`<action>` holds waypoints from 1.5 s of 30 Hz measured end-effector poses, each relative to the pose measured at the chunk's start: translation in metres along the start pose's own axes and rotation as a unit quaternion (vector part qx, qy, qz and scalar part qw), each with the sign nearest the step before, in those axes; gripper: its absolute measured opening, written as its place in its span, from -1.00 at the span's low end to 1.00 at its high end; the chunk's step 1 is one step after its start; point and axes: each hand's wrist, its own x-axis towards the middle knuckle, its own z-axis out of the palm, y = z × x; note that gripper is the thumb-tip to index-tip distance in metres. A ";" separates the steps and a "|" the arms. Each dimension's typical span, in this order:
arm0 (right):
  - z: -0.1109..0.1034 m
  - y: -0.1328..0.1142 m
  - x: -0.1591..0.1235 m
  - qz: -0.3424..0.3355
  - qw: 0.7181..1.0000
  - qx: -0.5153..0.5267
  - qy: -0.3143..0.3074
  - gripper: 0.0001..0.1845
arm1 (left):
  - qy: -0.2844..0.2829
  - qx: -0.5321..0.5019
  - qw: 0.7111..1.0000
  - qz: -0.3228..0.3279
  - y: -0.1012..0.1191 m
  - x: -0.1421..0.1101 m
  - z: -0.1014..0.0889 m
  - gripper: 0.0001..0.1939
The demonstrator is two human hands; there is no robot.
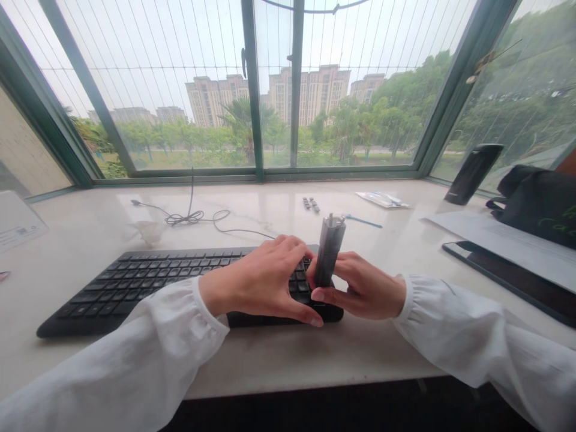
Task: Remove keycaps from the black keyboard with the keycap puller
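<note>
A black keyboard lies on the white counter, its right end under both hands. My left hand rests over that end with the thumb stretched apart near the front edge; its fingertips are partly hidden behind the hand. In my right hand a dark grey, block-shaped handheld tool is gripped between thumb and fingers. It stands nearly upright at the keyboard's right end, metal prongs showing at its top. Its lower end is partly covered by my fingers, so contact with the keys is unclear.
Several loose keycaps lie beyond the keyboard, near a blue stick and a clear packet. A coiled cable is behind. At right are a phone, paper, a black bag and a black upright device.
</note>
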 end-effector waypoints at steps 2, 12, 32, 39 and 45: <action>-0.001 -0.001 0.000 0.012 1.000 -0.005 -0.003 -0.74 | -0.013 0.057 0.998 -0.001 -0.003 -0.001 0.005 -0.15; -0.002 -0.009 0.000 0.059 0.998 -0.030 0.003 -0.73 | -0.051 0.106 0.993 -0.027 -0.011 -0.002 0.012 0.02; -0.003 -0.012 0.003 0.035 0.999 -0.017 -0.004 -0.78 | -0.073 0.123 0.988 -0.055 -0.010 -0.001 0.011 0.04; 0.003 -0.002 -0.005 -0.034 0.997 -0.067 0.029 -0.81 | -0.078 0.118 0.988 -0.062 -0.011 0.000 0.013 0.08; 0.011 0.001 -0.008 -0.064 0.991 -0.095 0.069 -0.80 | -0.074 0.118 0.988 -0.064 -0.011 -0.001 0.014 0.04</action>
